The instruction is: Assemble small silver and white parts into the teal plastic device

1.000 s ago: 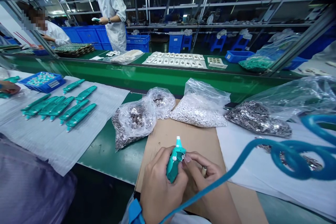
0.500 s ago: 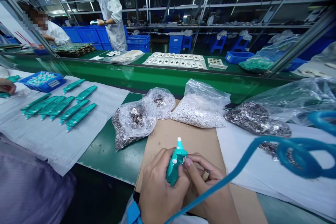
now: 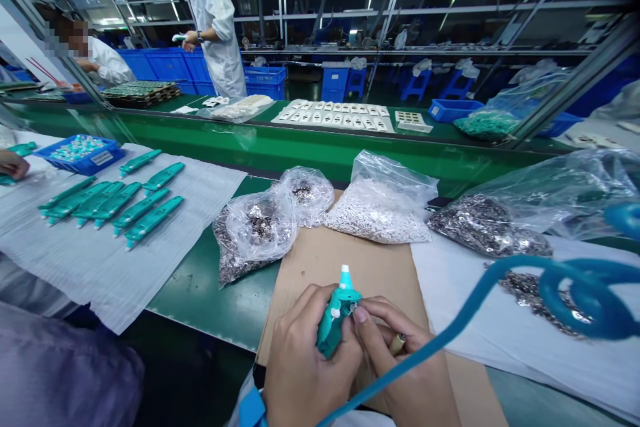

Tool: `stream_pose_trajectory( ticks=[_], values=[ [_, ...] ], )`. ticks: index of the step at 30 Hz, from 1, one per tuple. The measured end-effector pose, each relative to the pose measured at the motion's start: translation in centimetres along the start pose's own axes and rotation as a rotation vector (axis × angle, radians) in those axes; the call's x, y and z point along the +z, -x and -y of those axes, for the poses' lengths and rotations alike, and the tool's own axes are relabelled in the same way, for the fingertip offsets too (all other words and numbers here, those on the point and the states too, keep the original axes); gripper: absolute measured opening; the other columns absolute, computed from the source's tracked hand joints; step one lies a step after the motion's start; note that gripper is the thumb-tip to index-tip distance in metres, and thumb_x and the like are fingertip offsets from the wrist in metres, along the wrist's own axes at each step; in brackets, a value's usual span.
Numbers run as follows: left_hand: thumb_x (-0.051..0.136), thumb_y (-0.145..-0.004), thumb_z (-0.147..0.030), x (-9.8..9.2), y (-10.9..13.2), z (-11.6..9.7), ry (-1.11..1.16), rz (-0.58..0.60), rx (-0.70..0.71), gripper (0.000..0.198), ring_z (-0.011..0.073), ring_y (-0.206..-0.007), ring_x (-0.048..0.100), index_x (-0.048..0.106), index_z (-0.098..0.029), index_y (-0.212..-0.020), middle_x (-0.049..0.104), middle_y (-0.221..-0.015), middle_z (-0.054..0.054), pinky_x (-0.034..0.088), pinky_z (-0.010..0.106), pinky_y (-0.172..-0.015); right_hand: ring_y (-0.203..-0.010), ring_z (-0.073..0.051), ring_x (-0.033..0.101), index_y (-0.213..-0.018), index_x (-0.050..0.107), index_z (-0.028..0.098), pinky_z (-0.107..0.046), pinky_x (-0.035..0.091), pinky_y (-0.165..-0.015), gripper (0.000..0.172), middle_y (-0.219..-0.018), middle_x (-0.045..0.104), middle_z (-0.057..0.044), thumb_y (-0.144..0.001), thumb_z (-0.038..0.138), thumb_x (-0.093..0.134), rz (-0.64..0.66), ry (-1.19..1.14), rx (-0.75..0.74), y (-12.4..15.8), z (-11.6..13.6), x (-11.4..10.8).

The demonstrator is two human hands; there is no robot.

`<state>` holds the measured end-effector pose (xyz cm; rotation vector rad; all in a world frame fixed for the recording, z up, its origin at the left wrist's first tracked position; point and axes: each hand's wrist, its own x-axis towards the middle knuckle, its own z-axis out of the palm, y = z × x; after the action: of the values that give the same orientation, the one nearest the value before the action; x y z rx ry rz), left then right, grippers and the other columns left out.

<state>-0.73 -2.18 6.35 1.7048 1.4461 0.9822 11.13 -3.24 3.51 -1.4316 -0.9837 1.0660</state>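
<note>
My left hand (image 3: 313, 353) is wrapped round a teal plastic housing (image 3: 330, 335) with a pale, tapered tip pointing away from me. A small white piece (image 3: 335, 313) sits on the housing's left side. At the open right side, thumb and forefinger of my right hand (image 3: 395, 347) pinch a small shiny part (image 3: 353, 307), too small to name. Tucked in that hand's other fingers is a tan, rod-like thing (image 3: 397, 345), mostly hidden. Both hands are above a brown cardboard sheet (image 3: 350, 260). A blue strap (image 3: 253, 407) circles my left wrist.
Behind the cardboard stand bags of small metal parts (image 3: 233, 260) and a bag of white pieces (image 3: 380, 220). Loose metal parts (image 3: 540, 300) lie to the right. A blue coiled cord (image 3: 465, 313) crosses in front. Teal housings (image 3: 150, 220) and a blue bin (image 3: 103, 160) are left, near a co-worker's hand (image 3: 13, 165).
The housing and both hands have shifted very slightly, my grip unchanged. The coiled cord has swung a little. In the background, a standing person's hand and held object have moved slightly.
</note>
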Motion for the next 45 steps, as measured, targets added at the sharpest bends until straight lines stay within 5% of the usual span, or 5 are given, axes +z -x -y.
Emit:
stream_pose_trajectory(
  ticks=[8,16,30,39,45],
  values=[
    [0.047,-0.093,-0.015,0.0,0.1,0.5,-0.052,0.083,0.019,0.034,0.0187,-0.086,0.068,0.062,-0.026,-0.122,0.068,-0.102,0.004,0.052,0.027,-0.075,-0.053,-0.015,0.053,-0.077,0.076,0.02,-0.024,0.043,-0.051,0.033,-0.064,0.066,-0.004,-0.082,0.05,0.065,-0.148,0.247,-0.031,0.5,0.1,0.1],
    [0.049,-0.09,-0.012,0.0,0.2,0.7,-0.106,0.111,0.01,0.04,0.0207,-0.087,0.067,0.061,-0.028,-0.125,0.068,-0.102,0.003,0.051,0.028,-0.073,-0.044,-0.012,0.042,-0.068,0.072,0.02,-0.022,0.036,-0.042,0.033,-0.049,0.055,0.0,-0.077,0.051,0.066,-0.161,0.311,0.021,0.3,0.3,0.2],
    [0.046,-0.097,-0.019,-0.7,-0.5,0.4,-0.036,0.125,-0.041,0.028,0.0208,-0.091,0.063,0.063,-0.025,-0.119,0.066,-0.103,0.005,0.047,0.028,-0.07,-0.058,-0.017,0.057,-0.082,0.08,0.018,-0.024,0.045,-0.054,0.039,-0.072,0.073,-0.006,-0.079,0.055,0.068,-0.086,0.129,0.095,-0.2,0.1,0.2],
    [0.044,-0.098,-0.023,-0.4,-0.5,0.5,-0.039,0.123,-0.029,0.028,0.0191,-0.084,0.064,0.063,-0.026,-0.119,0.066,-0.102,0.004,0.049,0.028,-0.069,-0.048,-0.01,0.028,-0.074,0.075,0.015,-0.024,0.025,-0.043,0.041,-0.05,0.044,0.003,-0.078,0.055,0.065,-0.168,0.221,0.059,-0.1,0.2,0.7],
    [0.051,-0.093,-0.022,-0.5,-0.5,0.4,-0.078,0.069,0.0,0.02,0.0183,-0.079,0.064,0.065,-0.026,-0.106,0.067,-0.094,0.001,0.049,0.027,-0.07,-0.049,-0.01,0.024,-0.066,0.069,0.017,-0.023,0.021,-0.042,0.04,-0.052,0.028,0.005,-0.078,0.054,0.062,-0.176,0.254,0.084,0.0,0.5,0.9]
  ],
)
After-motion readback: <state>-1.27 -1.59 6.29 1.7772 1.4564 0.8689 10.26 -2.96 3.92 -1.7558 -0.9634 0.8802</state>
